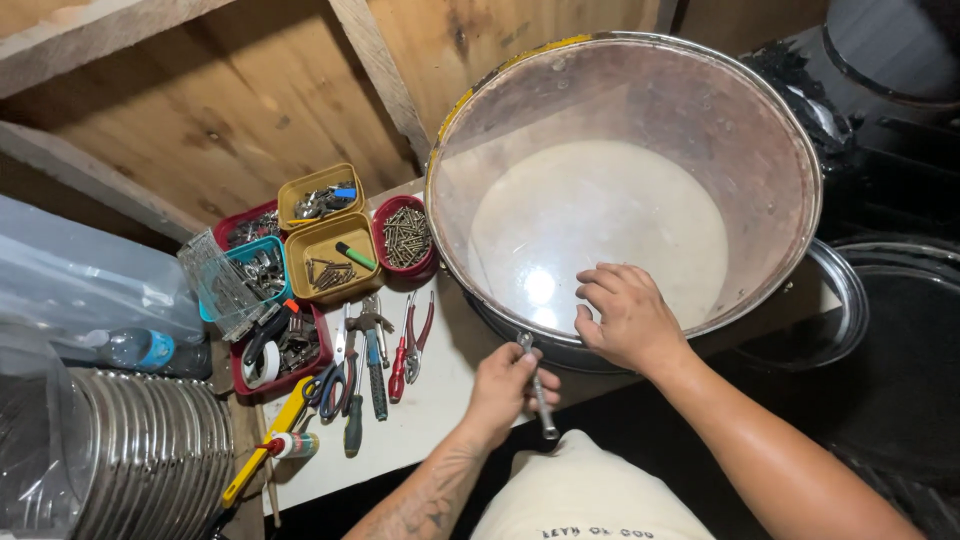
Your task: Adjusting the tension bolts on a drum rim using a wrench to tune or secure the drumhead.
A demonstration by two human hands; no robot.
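A person leans over a white counter (440,400) and works on a big round metal pot (625,190). The pot lies tipped on its side, so its wide mouth faces the person and the pale bottom shows deep inside. It fills the far right part of the counter. The right hand (625,315) rests flat on the near rim of the pot, fingers spread a little and holding nothing; it looks like it presses down to keep the pot from rolling. The left hand (510,385) is closed around a thin metal tool (537,385), maybe a screwdriver or a rod. The tip of the tool touches the near rim of the pot, just beside the right hand, so both hands meet at the same spot. To the left of the pot sit small tubs: a round red tub of screws (405,238), two yellow tubs (330,255) with small parts, and a blue tub (255,272) with metal bits. They sit close together, likely so small parts are easy to grab. Near them on the counter lie red-handled pliers (410,345), scissors (330,375) and a dark-handled tool. A yellow-handled tool (265,450) lies at the near left edge. At the far left is a stack of shiny metal rings (150,455), with a plastic water bottle (140,350) above it. Wooden boards (220,100) stand behind everything.
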